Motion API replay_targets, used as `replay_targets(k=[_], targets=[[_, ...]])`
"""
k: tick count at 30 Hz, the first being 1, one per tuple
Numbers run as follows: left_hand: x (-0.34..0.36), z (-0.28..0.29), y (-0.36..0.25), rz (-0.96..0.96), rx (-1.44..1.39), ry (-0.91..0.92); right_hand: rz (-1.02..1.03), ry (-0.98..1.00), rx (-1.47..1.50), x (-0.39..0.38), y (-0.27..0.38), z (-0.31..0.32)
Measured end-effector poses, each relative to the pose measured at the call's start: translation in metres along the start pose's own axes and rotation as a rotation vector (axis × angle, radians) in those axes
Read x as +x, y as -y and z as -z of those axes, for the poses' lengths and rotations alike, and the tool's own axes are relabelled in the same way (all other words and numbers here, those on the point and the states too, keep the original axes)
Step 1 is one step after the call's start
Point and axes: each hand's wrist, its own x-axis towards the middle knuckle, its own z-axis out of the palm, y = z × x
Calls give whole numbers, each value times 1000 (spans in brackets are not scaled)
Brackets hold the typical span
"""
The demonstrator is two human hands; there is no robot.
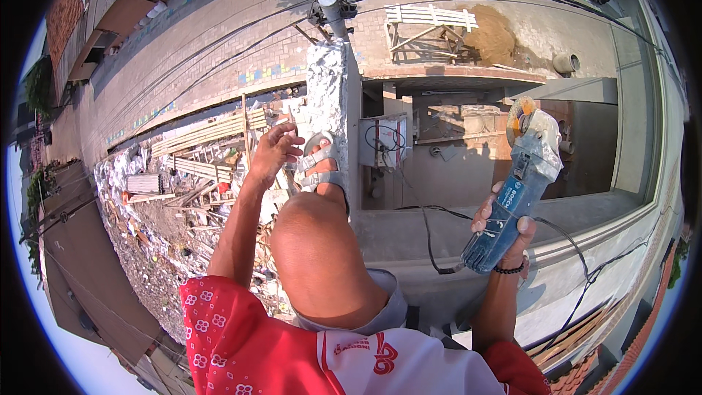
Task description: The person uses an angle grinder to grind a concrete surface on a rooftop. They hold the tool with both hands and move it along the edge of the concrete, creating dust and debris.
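My left hand (276, 148) is raised beside my bent knee (313, 249), fingers loosely curled and apart, with nothing visible in them. My sandalled foot (322, 161) rests on a narrow, white-crusted wall top (327, 73). My right hand (519, 245) grips a blue angle grinder (504, 212) by its body, its disc (521, 117) and dusty metal head pointing up and away from me. A black cord (431, 245) hangs from the grinder's lower end.
Far below lie timber and rubble (183, 190) on the left, and a concrete recess (450, 168) with an electrical box (380, 139) on the right. A pole (329, 11) with overhead wires stands ahead, above a paved street holding a wooden trestle (431, 29), sand (493, 36) and a pipe (567, 64).
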Motion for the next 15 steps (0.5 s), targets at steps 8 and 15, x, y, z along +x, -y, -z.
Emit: replay_targets(k=[8,15], targets=[[18,-41,-43,0,120,75,-130,21,34,-1,5,-13],[46,-52,-28,-91,394,-30,-214,-1,65,-1,2,-21]])
